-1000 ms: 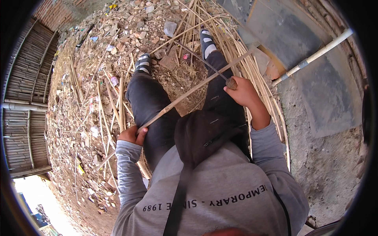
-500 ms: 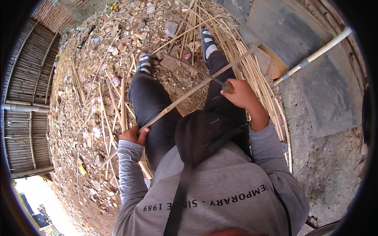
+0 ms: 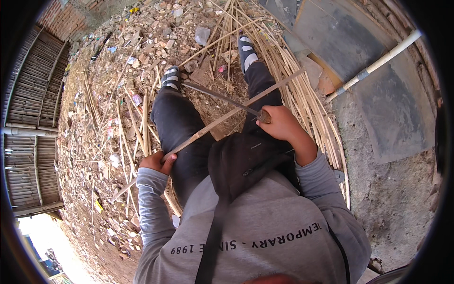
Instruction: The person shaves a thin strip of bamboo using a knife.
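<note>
My left hand (image 3: 160, 162) is closed around a long bamboo strip (image 3: 204, 129) beside my left thigh. The strip runs slantwise across both thighs, its far end up to the right and its near end sticking out behind the hand. In my right hand (image 3: 282, 124) is the short wooden handle of a knife (image 3: 221, 97) with a long, narrow dark blade. The blade points up to the left and crosses the strip above my lap, close to the handle; it appears to touch the strip there.
Many bamboo strips (image 3: 302, 102) lie in a bundle along my right leg. Other strips (image 3: 145, 124) lie on the rubble-strewn ground at my left. Dark flat panels (image 3: 395, 113) and a pale pole (image 3: 378, 64) are at the right. A bamboo-slat wall (image 3: 35, 80) stands far left.
My right hand has drawn the knife left and toward me, its blade still crossing the strip. My left hand keeps its hold, shifted slightly left in the view.
</note>
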Motion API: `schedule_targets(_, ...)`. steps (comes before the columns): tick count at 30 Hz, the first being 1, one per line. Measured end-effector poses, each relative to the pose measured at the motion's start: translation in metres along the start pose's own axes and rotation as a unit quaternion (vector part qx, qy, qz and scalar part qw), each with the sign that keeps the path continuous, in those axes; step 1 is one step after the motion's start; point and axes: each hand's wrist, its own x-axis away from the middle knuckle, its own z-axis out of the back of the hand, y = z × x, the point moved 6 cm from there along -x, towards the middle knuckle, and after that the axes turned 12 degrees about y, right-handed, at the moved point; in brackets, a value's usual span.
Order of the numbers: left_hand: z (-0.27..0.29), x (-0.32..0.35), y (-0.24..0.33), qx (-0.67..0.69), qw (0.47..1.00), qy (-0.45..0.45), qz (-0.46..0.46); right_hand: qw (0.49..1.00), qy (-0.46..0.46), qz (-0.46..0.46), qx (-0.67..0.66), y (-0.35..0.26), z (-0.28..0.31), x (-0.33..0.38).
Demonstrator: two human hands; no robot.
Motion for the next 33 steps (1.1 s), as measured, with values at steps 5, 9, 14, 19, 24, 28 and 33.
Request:
schedule_targets(5,-0.003,0.003,0.000,0.000,1.000,0.010,0.012,0.999,-0.015,-0.016,0.050,-0.002,0.012,-0.013)
schedule_targets(9,0.001,0.004,0.006,0.014,1.000,0.014,0.016,0.996,0.060,-0.055,0.027,0.025,0.024,-0.019)
schedule_targets(14,0.004,0.002,0.005,-0.002,1.000,0.016,0.006,0.995,0.059,-0.077,0.031,0.036,0.023,-0.009)
schedule_targets(19,0.004,0.000,0.005,-0.005,1.000,0.008,-0.004,0.996,0.040,-0.077,0.035,0.027,0.021,-0.005)
schedule_targets(24,0.002,0.001,0.003,0.011,1.000,0.004,0.013,0.999,-0.030,-0.014,0.010,-0.005,-0.001,0.001)
schedule_targets(28,-0.003,0.001,0.000,0.006,1.000,0.010,0.010,0.999,-0.039,-0.006,0.030,-0.011,0.005,-0.006)
schedule_targets(33,-0.002,0.003,0.002,0.015,1.000,0.012,0.018,0.999,0.034,-0.020,0.037,0.012,0.024,-0.015)
